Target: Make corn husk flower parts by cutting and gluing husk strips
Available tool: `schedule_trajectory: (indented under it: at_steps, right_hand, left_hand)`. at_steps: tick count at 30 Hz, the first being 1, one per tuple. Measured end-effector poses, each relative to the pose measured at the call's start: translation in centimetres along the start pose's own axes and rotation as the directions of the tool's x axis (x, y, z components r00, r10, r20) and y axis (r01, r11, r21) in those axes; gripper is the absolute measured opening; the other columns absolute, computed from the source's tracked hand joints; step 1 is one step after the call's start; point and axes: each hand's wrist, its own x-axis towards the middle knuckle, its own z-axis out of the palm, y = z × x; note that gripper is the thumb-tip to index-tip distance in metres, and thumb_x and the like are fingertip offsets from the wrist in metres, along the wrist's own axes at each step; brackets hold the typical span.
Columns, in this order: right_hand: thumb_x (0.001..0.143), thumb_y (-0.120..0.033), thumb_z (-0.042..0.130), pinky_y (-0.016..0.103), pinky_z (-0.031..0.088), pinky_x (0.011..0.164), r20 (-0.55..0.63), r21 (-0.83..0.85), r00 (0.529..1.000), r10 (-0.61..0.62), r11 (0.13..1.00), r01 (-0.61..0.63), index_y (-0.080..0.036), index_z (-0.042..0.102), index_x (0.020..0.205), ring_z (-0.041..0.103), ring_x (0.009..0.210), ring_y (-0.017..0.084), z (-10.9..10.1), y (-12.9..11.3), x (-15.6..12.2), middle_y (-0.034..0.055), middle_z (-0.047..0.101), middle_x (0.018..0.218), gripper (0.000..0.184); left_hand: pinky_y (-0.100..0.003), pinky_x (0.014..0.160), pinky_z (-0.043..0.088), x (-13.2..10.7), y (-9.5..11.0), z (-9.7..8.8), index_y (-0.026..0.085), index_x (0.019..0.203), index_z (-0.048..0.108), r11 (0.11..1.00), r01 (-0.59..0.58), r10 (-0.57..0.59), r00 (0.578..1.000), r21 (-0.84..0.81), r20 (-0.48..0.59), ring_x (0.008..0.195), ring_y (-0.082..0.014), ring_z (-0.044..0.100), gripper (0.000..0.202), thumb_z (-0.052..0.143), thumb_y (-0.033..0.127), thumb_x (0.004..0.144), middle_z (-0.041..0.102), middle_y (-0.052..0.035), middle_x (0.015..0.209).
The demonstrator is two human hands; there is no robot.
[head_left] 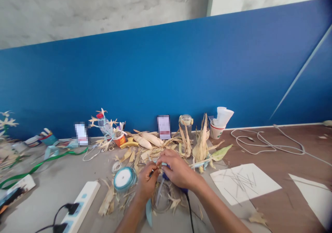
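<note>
At the far left, a green ribbon (53, 162) runs across the table (52, 188). A white power strip (86, 195) with black plugs inserted lies at the near edge. Behind it, a phone (81, 135) stands near a red-capped bottle (103, 126) decorated with husk flowers, with an orange cup (120, 139) of pens just beside. A spool of blue ribbon (123, 178) lies left of the left hand (148, 179). The left thumb and forefinger form a narrow pinch on a small piece (159, 167), located between the two hands above the table; its details are mostly hidden. The right hand (176, 169) curls over the same spot, fingers bent; whether it grips the piece cannot be told. A dark blue tool (166, 176) sits partly concealed below the right hand. Behind the hands lie dried husks (142, 141) and a second phone (164, 126). Farther right stand a clear jar (187, 119), an upright husk bundle (201, 148) and a paper cup (217, 131). A white sheet (223, 183) carries scattered thin sticks (240, 179); a white cable (268, 146) is looped behind it.
</note>
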Motion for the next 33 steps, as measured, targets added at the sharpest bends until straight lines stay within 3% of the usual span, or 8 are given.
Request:
schedule_trajectory:
  at_steps: [9, 15, 25, 31, 33]
  right_hand:
    - [0.074, 0.001, 0.051, 0.034, 0.041, 0.084, -0.010, -0.081, 0.995, -0.103, 0.991, 0.102, -0.018, 0.065, 0.086, 0.052, 0.093, 0.020, 0.1, 0.2, -0.2, 0.0060, 0.059, 0.094, 0.026]
    - [0.070, 0.001, 0.051, 0.034, 0.040, 0.084, 0.050, -0.111, 0.996, -0.072, 0.991, 0.077, -0.018, 0.063, 0.083, 0.051, 0.092, 0.020, -0.3, 0.0, -0.1, 0.0052, 0.059, 0.091, 0.026]
    - [0.072, 0.000, 0.051, 0.033, 0.040, 0.083, 0.070, -0.124, 0.997, -0.042, 0.991, 0.051, -0.018, 0.065, 0.083, 0.053, 0.087, 0.020, -0.1, 0.3, 0.0, 0.0047, 0.062, 0.085, 0.025]
    - [0.073, -0.001, 0.052, 0.036, 0.041, 0.092, -0.063, 0.023, 0.998, 0.021, 1.000, -0.019, -0.018, 0.060, 0.106, 0.053, 0.103, 0.022, 0.4, 0.1, -0.1, 0.0095, 0.059, 0.107, 0.037]
    - [0.072, 0.000, 0.051, 0.036, 0.041, 0.093, -0.105, 0.055, 0.994, 0.012, 0.998, -0.007, -0.018, 0.058, 0.106, 0.052, 0.106, 0.022, 0.6, 0.1, -0.1, 0.0095, 0.056, 0.109, 0.039]
  left_hand:
    - [-0.026, 0.061, 0.041, 0.1, 0.2, -0.1, 0.018, 0.064, 0.061, 0.995, 0.059, -0.058, 0.998, -0.077, 0.016, 0.062, -0.0154, 0.052, 0.017, 0.059, 0.029, 0.077, 0.056, 0.0004, 0.063]
    - [-0.027, 0.062, 0.042, 0.2, 0.8, -0.2, 0.018, 0.064, 0.062, 0.994, 0.068, -0.062, 0.996, -0.086, 0.070, 0.064, -0.0159, 0.052, 0.020, 0.059, 0.032, 0.078, 0.058, -0.0008, 0.064]
    - [-0.024, 0.057, 0.038, 0.2, -0.2, -0.1, 0.017, 0.059, 0.060, 0.971, 0.172, -0.162, 0.984, -0.167, 0.074, 0.058, -0.0131, 0.046, 0.023, 0.065, 0.036, 0.072, 0.052, 0.0015, 0.058]
    - [-0.025, 0.057, 0.040, 0.4, 0.3, -0.4, 0.017, 0.061, 0.062, 0.950, 0.241, -0.234, 0.971, -0.200, 0.057, 0.058, -0.0133, 0.048, 0.023, 0.065, 0.037, 0.071, 0.055, 0.0007, 0.058]
    - [-0.024, 0.055, 0.039, 0.4, 0.4, -0.5, 0.017, 0.060, 0.061, 0.947, 0.251, -0.247, 0.968, -0.202, 0.048, 0.057, -0.0128, 0.047, 0.025, 0.065, 0.039, 0.071, 0.055, 0.0010, 0.057]
